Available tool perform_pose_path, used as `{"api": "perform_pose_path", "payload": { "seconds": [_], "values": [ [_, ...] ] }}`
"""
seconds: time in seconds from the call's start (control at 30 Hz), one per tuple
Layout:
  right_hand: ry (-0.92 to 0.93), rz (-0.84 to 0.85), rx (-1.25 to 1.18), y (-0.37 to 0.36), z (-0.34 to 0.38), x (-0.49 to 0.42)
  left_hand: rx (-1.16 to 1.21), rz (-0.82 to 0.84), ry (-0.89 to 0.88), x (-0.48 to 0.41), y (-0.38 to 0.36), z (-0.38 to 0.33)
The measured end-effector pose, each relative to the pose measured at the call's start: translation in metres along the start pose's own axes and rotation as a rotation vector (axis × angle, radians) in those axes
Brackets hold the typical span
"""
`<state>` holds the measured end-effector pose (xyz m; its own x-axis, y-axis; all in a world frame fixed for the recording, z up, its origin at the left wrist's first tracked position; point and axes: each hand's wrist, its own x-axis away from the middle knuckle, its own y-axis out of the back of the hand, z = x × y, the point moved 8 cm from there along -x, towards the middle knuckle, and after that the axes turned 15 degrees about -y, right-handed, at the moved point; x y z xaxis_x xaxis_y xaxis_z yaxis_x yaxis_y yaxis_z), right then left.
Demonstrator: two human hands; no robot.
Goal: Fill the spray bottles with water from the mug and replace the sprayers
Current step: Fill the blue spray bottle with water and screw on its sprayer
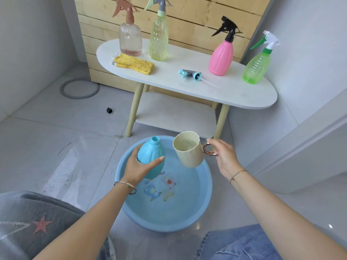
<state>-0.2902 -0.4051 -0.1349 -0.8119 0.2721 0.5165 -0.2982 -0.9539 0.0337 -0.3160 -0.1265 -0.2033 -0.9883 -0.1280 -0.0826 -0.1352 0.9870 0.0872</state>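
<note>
Over the blue basin [199, 199] on the floor, just in front of the white bench [234, 94]: grips the uncapped teal bottle [150, 154] with the left hand [137, 168], fingers and thumb curled round its belly, neck open and leaning up and to the left. Holds the cream mug [187, 152] just beside it in the right hand [224, 156], fingers closed on the coppery handle, rim tipped a little toward the bottle, some water inside. Cannot tell whether the bottle's base touches the water in the basin. Looks like the start of a pour, with nothing yet running from the mug

Main risk, as a judgement: missing the narrow neck with a wide, spoutless rim, through tipping too fast or starting with the lip too far from the opening. Narrower target still with the bottle leaning away from the mug. Spill then down the bottle's side and over the left hand, with a wet, slippery grip to follow. Mostly caught by the basin, yet some chance of splash onto the glossy tile floor. Also a chance of overfilling, with the level hidden by opaque plastic

Matching teal sprayer [189, 73] lying on the bench between the yellow cloth [134, 63] and the pink bottle [221, 57], well apart from both hands, not yet refitted
</note>
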Motion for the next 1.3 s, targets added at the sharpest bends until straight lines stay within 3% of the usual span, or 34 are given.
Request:
{"api": "perform_pose_path", "payload": {
  "seconds": [0.4,0.8,1.3],
  "values": [
    [0.149,0.062,0.064,0.0,0.034,0.027,-0.067,0.191,-0.061,0.015,-0.023,0.006],
    [0.317,0.012,0.248,-0.008,0.056,0.047,-0.084,0.244,-0.07,0.018,-0.032,0.008],
    [0.368,0.0,0.303,-0.016,0.065,0.057,-0.081,0.253,-0.084,0.018,-0.035,0.009]
  ]
}}
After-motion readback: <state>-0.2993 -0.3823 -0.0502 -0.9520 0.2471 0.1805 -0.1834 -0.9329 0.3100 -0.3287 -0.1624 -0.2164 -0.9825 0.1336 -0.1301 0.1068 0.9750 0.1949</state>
